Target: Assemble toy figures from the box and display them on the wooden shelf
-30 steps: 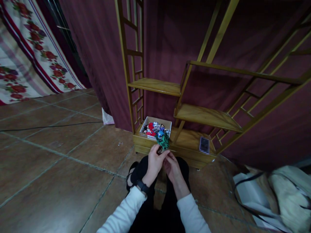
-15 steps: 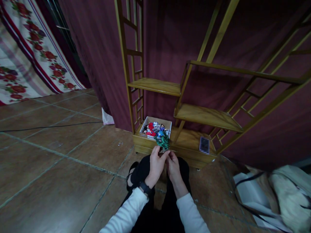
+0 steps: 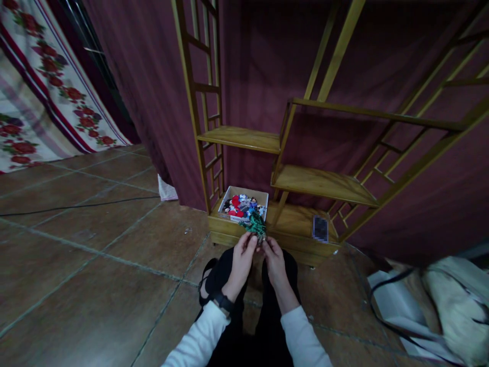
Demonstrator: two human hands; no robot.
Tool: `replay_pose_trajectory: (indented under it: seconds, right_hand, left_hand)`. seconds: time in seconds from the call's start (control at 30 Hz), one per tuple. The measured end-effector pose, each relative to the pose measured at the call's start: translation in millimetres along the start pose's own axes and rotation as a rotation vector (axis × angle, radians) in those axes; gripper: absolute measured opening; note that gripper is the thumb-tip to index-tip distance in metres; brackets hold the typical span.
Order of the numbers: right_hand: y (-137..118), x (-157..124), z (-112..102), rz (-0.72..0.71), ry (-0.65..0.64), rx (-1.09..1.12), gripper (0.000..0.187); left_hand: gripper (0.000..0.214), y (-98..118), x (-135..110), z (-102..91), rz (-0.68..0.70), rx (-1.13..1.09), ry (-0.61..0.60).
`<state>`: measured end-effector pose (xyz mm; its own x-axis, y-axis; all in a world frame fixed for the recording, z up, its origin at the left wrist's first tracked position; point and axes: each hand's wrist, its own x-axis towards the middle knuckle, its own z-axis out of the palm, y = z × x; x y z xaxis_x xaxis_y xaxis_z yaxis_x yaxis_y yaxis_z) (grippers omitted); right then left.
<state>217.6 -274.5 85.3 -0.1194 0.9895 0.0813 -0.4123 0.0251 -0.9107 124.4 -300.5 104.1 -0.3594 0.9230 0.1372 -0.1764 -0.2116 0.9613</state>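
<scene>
Head view: just below the centre of the frame, a bushy green piece [image 3: 255,224] sits at the fingertips of both hands. The left hand [image 3: 241,255] pinches its lower end, fingers narrow; the right hand [image 3: 274,259] meets the same end from the right, but I cannot tell whether it grips or only touches.

Behind the green piece, in line with its top, a white box [image 3: 260,195] of small colourful figures [image 3: 240,205] rests on the lowest shelf [image 3: 294,220]. That closeness is the main risk — loose strands could snag a figure or the box's near edge if the hands push forward. The pinch looks small, so a twist might let the piece slip; with a gap between the knees below, it could drop to the tiled floor [image 3: 95,295]. Pulling hard might also bend or shed its strands.
</scene>
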Motion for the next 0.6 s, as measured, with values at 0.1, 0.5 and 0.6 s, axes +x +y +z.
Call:
replay_pose_trajectory:
  seconds: [0.1,0.5,0.6]
  right_hand:
    - [-5.7,0.4,-1.4,0.045,-0.022,0.151,0.016]
    - [8.3,-4.2,-26.8,0.417,-0.210,0.481,0.011]
    - [12.6,-4.5,-34.6,0.468,-0.251,0.527,0.015]
  left_hand:
    - [0.038,-5.0,-1.0,-6.2,-0.001,-0.011,0.079]
    - [0.044,-1.3,12.2,-14.5,-0.130,-0.251,0.074]
    - [0.041,-1.0,11.6,-16.9,-0.148,-0.200,-0.022]
